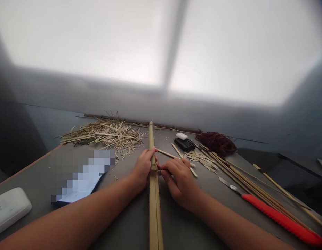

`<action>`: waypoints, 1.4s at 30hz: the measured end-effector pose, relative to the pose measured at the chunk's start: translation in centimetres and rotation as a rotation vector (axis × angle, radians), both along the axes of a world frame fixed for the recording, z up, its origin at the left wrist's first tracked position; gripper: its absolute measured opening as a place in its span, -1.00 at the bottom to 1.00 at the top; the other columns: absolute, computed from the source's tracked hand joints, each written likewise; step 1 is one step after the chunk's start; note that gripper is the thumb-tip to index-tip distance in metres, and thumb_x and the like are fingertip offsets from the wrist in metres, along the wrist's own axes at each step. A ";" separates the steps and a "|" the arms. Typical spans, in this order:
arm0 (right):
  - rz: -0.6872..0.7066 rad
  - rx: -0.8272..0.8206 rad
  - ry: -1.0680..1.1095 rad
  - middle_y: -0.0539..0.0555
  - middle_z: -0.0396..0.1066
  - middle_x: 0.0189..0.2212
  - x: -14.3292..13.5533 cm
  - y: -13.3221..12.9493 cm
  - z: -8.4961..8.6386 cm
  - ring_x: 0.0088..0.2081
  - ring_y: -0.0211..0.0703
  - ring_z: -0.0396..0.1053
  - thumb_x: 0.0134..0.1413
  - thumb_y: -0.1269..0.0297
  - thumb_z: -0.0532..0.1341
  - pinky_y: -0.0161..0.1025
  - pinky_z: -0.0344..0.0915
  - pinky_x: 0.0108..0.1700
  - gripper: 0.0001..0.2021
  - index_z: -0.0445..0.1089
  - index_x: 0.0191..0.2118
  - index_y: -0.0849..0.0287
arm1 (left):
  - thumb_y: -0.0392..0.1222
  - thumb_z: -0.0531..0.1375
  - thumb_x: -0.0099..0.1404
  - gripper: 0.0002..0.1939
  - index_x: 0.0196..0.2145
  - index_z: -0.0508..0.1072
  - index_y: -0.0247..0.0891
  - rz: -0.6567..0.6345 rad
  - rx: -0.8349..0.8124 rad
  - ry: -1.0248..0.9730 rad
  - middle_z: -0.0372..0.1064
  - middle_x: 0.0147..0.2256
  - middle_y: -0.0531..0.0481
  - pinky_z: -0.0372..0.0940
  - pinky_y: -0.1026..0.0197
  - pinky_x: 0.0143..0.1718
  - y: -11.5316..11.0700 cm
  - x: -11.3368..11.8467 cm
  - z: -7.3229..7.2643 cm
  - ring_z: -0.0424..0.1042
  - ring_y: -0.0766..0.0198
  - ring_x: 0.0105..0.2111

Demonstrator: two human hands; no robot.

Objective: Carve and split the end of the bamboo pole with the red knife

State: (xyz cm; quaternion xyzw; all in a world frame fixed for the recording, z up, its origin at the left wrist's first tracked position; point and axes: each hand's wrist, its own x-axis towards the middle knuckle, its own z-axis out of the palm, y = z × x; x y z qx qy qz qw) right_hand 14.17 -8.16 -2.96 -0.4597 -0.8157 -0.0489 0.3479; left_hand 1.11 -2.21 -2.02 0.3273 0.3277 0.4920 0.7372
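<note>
A long bamboo pole (154, 208) runs from the near edge of the view toward the back of the table. A narrow dark line runs along its near part, and a node shows beside my hands. My left hand (145, 166) is wrapped round the pole just beyond this node. On the pole's right side, my right hand (178, 178) is closed in a pinch close to the node. A thin, small piece shows between its fingertips and the pole; its kind is too small to tell.
Bamboo shavings (109, 133) are heaped at back left, beyond a phone (82, 182). A white case (11, 208) lies far left. At right are a red-handled knife (278, 215) with bare blade, thin bamboo sticks (244, 184), dark red yarn (217, 143) and a black case (185, 144).
</note>
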 end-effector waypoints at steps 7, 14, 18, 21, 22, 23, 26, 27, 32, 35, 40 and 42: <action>0.024 -0.009 -0.034 0.01 0.33 -0.46 -0.4 0.1 0.1 -0.37 -0.15 0.22 0.24 0.37 0.04 -0.14 -0.05 -0.22 -0.84 0.26 -0.39 0.15 | -0.15 0.01 0.41 -0.87 -0.30 0.20 -0.24 -0.010 0.017 0.002 0.12 -0.63 0.19 0.12 0.36 -0.59 -0.1 -0.1 -0.2 0.17 0.44 -0.69; 0.083 -0.076 -0.022 -0.03 0.31 -0.48 -0.2 0.4 0.0 -0.40 -0.19 0.20 0.23 0.37 0.04 -0.15 -0.07 -0.23 -0.84 0.22 -0.40 0.15 | -0.14 0.01 0.40 -0.83 -0.35 0.23 -0.22 0.017 -0.020 0.012 0.11 -0.64 0.18 0.10 0.34 -0.60 0.1 0.0 -0.1 0.18 0.41 -0.69; 0.101 -0.117 -0.034 -0.04 0.30 -0.50 0.0 0.6 -0.2 -0.40 -0.19 0.20 0.24 0.36 0.02 -0.15 -0.08 -0.23 -0.83 0.21 -0.41 0.15 | -0.18 -0.01 0.40 -0.80 -0.41 0.23 -0.20 0.033 -0.035 0.004 0.09 -0.64 0.17 0.10 0.33 -0.59 0.2 0.1 0.0 0.12 0.40 -0.70; 0.143 -0.115 -0.061 -0.03 0.30 -0.49 0.0 0.8 0.0 -0.40 -0.19 0.20 0.24 0.36 0.01 -0.15 -0.09 -0.24 -0.83 0.20 -0.41 0.15 | -0.20 -0.02 0.39 -0.78 -0.44 0.23 -0.20 0.031 -0.029 0.035 0.08 -0.65 0.17 0.10 0.33 -0.58 0.1 0.1 0.2 0.10 0.40 -0.70; 0.154 -0.107 -0.070 -0.02 0.31 -0.48 0.1 0.9 0.1 -0.39 -0.19 0.19 0.23 0.37 0.01 -0.15 -0.09 -0.23 -0.83 0.20 -0.41 0.15 | -0.21 -0.02 0.39 -0.77 -0.45 0.23 -0.20 0.030 -0.025 0.043 0.08 -0.65 0.16 0.10 0.33 -0.58 0.0 0.1 0.2 0.09 0.40 -0.70; 0.163 -0.099 -0.078 -0.02 0.32 -0.47 0.1 0.9 0.1 -0.39 -0.18 0.18 0.22 0.37 0.01 -0.15 -0.09 -0.23 -0.84 0.20 -0.40 0.15 | -0.21 -0.02 0.39 -0.77 -0.45 0.23 -0.20 0.029 -0.023 0.049 0.08 -0.65 0.16 0.09 0.33 -0.59 0.0 0.1 0.2 0.09 0.39 -0.69; 0.183 -0.079 -0.103 0.00 0.33 -0.46 0.1 0.8 0.4 -0.38 -0.17 0.18 0.22 0.37 0.01 -0.14 -0.08 -0.23 -0.85 0.22 -0.40 0.15 | -0.22 -0.02 0.39 -0.75 -0.47 0.22 -0.20 0.022 -0.011 0.059 0.08 -0.66 0.16 0.03 0.34 -0.62 0.0 0.2 0.1 0.07 0.39 -0.70; 0.189 -0.073 -0.110 0.00 0.33 -0.46 0.1 0.8 0.4 -0.38 -0.17 0.18 0.22 0.37 0.01 -0.14 -0.08 -0.23 -0.84 0.22 -0.40 0.15 | -0.22 -0.02 0.40 -0.75 -0.47 0.23 -0.21 0.015 -0.004 0.061 0.08 -0.66 0.15 0.02 0.34 -0.63 0.0 0.2 0.0 0.07 0.39 -0.70; 0.195 -0.057 -0.117 0.00 0.35 -0.45 0.1 0.6 0.5 -0.38 -0.17 0.20 0.22 0.37 0.02 -0.14 -0.05 -0.22 -0.84 0.24 -0.39 0.15 | -0.21 0.00 0.39 -0.76 -0.47 0.24 -0.21 -0.010 0.023 0.070 0.11 -0.66 0.14 0.03 0.36 -0.63 0.1 0.2 -0.2 0.10 0.39 -0.69; 0.155 -0.053 -0.126 0.01 0.35 -0.47 0.0 0.5 0.5 -0.39 -0.17 0.20 0.24 0.36 0.00 -0.13 -0.04 -0.22 -0.81 0.28 -0.39 0.15 | -0.21 0.00 0.39 -0.77 -0.45 0.24 -0.22 -0.008 0.011 0.065 0.10 -0.66 0.16 0.01 0.37 -0.64 0.2 0.2 0.0 0.10 0.42 -0.70; 0.114 -0.044 -0.126 0.00 0.33 -0.49 -0.3 0.2 0.5 -0.39 -0.18 0.22 0.26 0.32 0.01 -0.13 -0.05 -0.22 -0.78 0.29 -0.41 0.15 | -0.21 0.01 0.40 -0.81 -0.39 0.23 -0.26 -0.044 0.003 0.010 0.09 -0.67 0.17 0.03 0.39 -0.63 0.1 0.1 0.2 0.10 0.45 -0.70; 0.118 -0.046 -0.106 -0.01 0.33 -0.48 -0.3 0.2 0.5 -0.39 -0.19 0.22 0.28 0.29 0.00 -0.14 -0.05 -0.22 -0.75 0.30 -0.41 0.15 | -0.20 0.01 0.40 -0.83 -0.37 0.23 -0.26 -0.049 0.018 0.003 0.11 -0.66 0.18 0.04 0.38 -0.63 0.0 0.1 0.2 0.12 0.44 -0.69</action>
